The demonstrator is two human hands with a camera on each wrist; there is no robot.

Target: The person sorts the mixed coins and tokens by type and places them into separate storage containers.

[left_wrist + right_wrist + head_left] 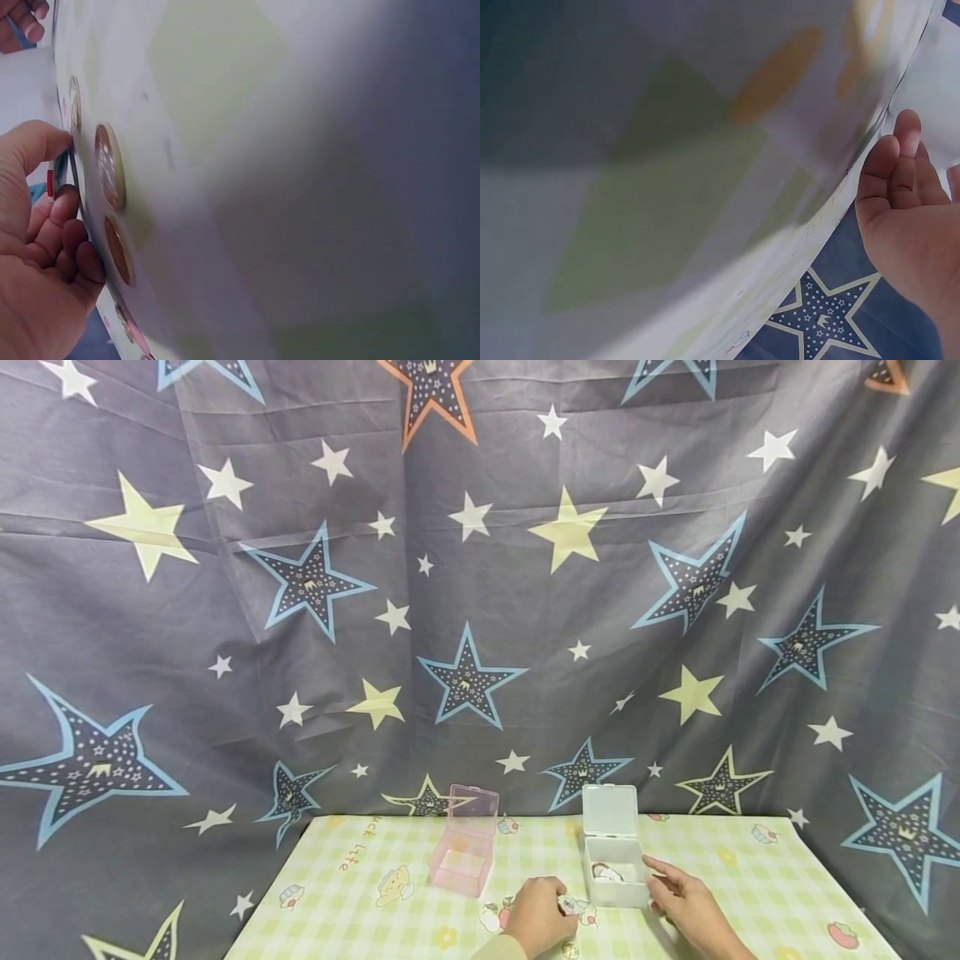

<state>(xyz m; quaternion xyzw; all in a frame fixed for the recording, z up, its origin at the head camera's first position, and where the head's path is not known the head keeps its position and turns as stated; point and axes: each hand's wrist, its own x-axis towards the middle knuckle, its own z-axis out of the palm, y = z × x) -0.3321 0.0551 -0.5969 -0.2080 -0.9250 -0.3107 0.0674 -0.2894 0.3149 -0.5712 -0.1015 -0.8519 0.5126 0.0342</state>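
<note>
My left hand is low over the table in the head view, pinching a small, flat, whitish round piece with dark marks between thumb and fingers. Its red edge shows in the left wrist view. Beside that hand lie several gold-coloured coins on the cloth. My right hand is at the right side of a white plastic box, fingers extended along its wall. The box stands with its lid raised, and a red-and-white round piece lies inside.
A pink see-through box, its lid also raised, stands left of the white one. Small round pieces lie just left of my left hand. A green checked cloth covers the table, with a grey star-patterned curtain behind.
</note>
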